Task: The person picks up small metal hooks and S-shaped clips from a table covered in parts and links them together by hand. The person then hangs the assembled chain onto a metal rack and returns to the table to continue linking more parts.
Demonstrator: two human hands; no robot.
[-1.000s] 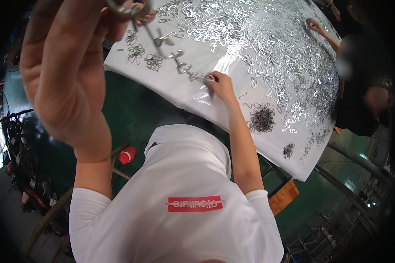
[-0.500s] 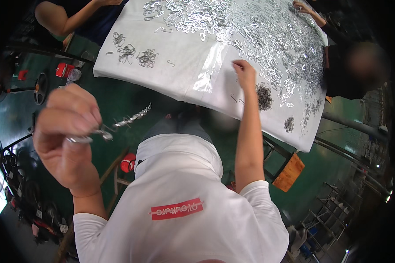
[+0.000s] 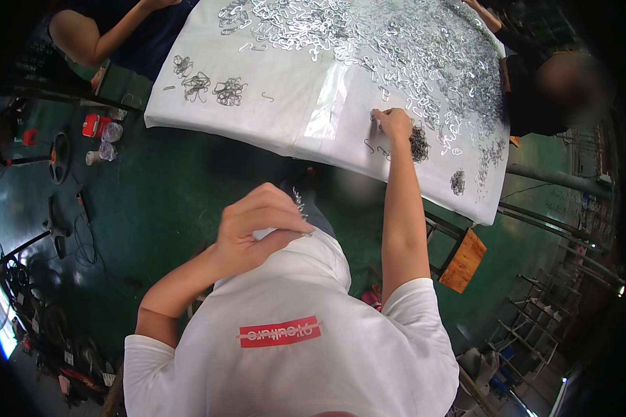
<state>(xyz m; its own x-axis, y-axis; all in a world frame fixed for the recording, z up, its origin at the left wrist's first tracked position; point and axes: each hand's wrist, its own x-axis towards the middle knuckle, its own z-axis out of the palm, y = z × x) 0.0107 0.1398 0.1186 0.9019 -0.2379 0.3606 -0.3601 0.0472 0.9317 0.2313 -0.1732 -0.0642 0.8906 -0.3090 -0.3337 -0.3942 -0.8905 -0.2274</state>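
Note:
My left hand [image 3: 257, 222] hovers in front of my body, its fingers and thumb pinched on a small bunch of shiny metal S-hooks [image 3: 300, 203] that sticks out beyond the fingertips. My right hand [image 3: 396, 126] is at the white-covered table [image 3: 275, 128], thumb and fingertips together just above the surface; whatever lies between them is too small to make out. A few loose hooks [image 3: 370, 146] lie close to this hand. A dark pile of hooks [image 3: 419, 144] is partly hidden behind its wrist.
A broad spread of hooks [image 3: 424, 62] covers the table's far and right side. Small clusters [image 3: 229, 91] lie at the left, another [image 3: 458, 182] near the right edge. Clear tape [image 3: 325, 104] runs across the cover. One person [image 3: 553, 90] is at the right, another [image 3: 90, 38] at the far left.
My left hand has swung from the left in toward my body, still holding the hooks. My right hand has shifted slightly nearer, with its fingertips lower toward the table.

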